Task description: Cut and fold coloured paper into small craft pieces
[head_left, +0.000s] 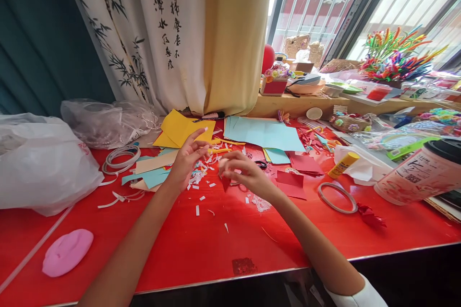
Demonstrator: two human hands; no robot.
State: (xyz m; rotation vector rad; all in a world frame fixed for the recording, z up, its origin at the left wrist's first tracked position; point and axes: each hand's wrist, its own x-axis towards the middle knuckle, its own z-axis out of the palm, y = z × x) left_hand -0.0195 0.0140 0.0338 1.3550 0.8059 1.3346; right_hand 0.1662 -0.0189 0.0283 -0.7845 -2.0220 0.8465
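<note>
My left hand (190,157) is raised over the paper scraps, index finger stretched out and the fingers apart. A tiny white bit (206,129) shows at its index fingertip; I cannot tell whether it is stuck there. Facing it, my right hand (247,171) has its fingers bent around a small piece of folded red paper (225,183), which hangs below the fingertips. Under and between the hands lie white paper scraps (197,178) and yellow strips (219,150). Black-handled scissors (261,164) lie just beyond my right hand, partly hidden by it.
Yellow paper (176,129), light blue sheets (264,133) and red paper squares (291,184) lie on the red table (201,254). To the right are a glue stick (343,165), a ring (337,198) and a large cup (421,172). Tape rolls (121,158), a plastic bag (43,163) and pink clay (67,253) sit left.
</note>
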